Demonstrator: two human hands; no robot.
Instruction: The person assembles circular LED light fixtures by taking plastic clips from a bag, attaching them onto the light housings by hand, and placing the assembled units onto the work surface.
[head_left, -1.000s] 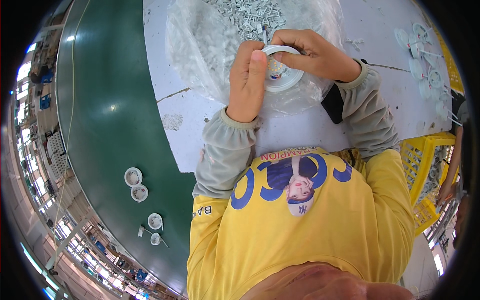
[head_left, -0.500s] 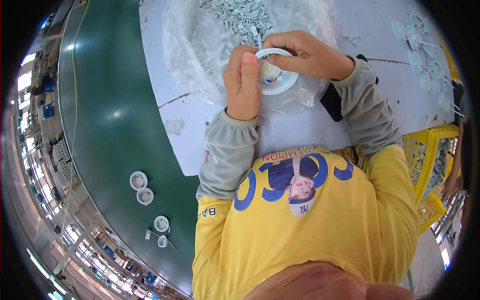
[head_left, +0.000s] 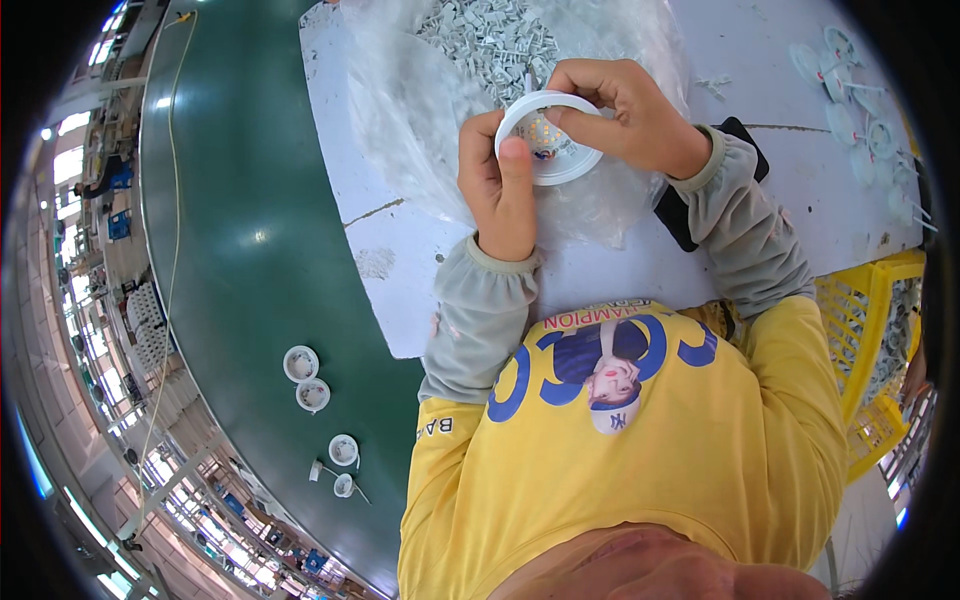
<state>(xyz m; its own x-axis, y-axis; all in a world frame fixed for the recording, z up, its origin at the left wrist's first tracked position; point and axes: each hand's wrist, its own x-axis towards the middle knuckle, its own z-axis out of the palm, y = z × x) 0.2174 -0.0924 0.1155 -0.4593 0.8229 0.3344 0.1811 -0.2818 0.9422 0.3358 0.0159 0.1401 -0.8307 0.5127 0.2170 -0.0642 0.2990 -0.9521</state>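
Observation:
A round white LED lamp housing (head_left: 572,168) is held up between both my hands, its open face tilted toward me. Small yellow LED chips and some coloured bits show inside it. My left hand (head_left: 503,195) grips the left side, thumb on the rim and fingers behind. My right hand (head_left: 635,120) holds the upper right, thumb reaching inside the rim and fingers curled at the back. Beneath and beyond the housing lies a clear plastic bag (head_left: 400,130), spread open, with a heap of small grey-white plastic clips (head_left: 490,45). What the hidden fingers touch cannot be seen.
A black phone-like object (head_left: 676,218) lies under my right forearm. Several white disc-shaped parts with stems (head_left: 860,95) are at the far right. Yellow crates (head_left: 868,320) stand below the table's right side. Several round white lamps (head_left: 313,394) rest on the green surface (head_left: 250,300) at left.
The housing has turned so its rim faces me at a steeper tilt. My left thumb sits lower on its edge. The whole view has shifted slightly.

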